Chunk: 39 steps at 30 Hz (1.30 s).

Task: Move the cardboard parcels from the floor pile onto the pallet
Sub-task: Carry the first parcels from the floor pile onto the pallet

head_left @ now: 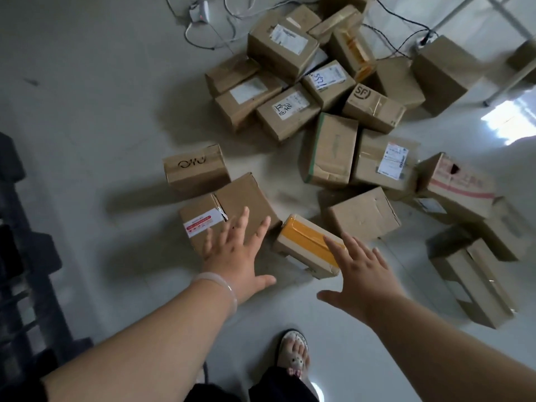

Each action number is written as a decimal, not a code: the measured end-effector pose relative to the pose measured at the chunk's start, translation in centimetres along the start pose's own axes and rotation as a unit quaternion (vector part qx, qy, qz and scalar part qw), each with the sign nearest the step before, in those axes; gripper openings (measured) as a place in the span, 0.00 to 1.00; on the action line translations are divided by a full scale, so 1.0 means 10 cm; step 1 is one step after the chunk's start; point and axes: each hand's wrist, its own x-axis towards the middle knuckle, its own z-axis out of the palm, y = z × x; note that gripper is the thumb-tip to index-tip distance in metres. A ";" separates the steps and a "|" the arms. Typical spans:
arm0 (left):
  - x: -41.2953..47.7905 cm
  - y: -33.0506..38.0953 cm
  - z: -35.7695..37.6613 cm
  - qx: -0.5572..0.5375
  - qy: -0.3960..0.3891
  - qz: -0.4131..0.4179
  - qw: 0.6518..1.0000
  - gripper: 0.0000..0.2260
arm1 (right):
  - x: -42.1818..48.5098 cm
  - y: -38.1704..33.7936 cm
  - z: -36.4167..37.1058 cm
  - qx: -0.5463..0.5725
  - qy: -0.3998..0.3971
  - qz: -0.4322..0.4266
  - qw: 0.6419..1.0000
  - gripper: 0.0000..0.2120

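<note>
Several brown cardboard parcels lie in a loose pile (327, 91) on the pale floor. Nearest to me are a parcel with a red-and-white sticker (223, 207) and a small parcel sealed with yellow tape (304, 242). My left hand (235, 250) hovers over the sticker parcel, fingers spread and straight, holding nothing. My right hand (359, 274) reaches over the near end of the yellow-taped parcel, also spread and empty. A black pallet (26, 271) fills the left edge of the view.
Cables and a power strip (200, 11) lie on the floor behind the pile. White table legs (510, 74) stand at the upper right. More parcels (475, 282) sit at the right. My sandalled foot (293, 352) stands just below my hands.
</note>
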 end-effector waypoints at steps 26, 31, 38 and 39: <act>1.32 -0.11 2.12 0.025 -0.101 0.103 0.989 0.45 | 1.95 0.67 1.71 -0.052 -0.008 0.034 0.998 0.55; 1.12 -0.09 1.97 0.009 -0.110 0.085 0.990 0.44 | 1.73 0.64 1.59 0.087 -0.005 0.104 0.991 0.53; 0.57 0.09 1.20 -0.121 -0.118 0.056 0.984 0.45 | 0.92 0.59 0.89 0.412 -0.031 0.219 0.884 0.50; 0.51 0.11 1.03 -0.147 -0.106 0.045 0.982 0.46 | 0.79 0.54 0.77 0.447 -0.036 0.213 0.868 0.49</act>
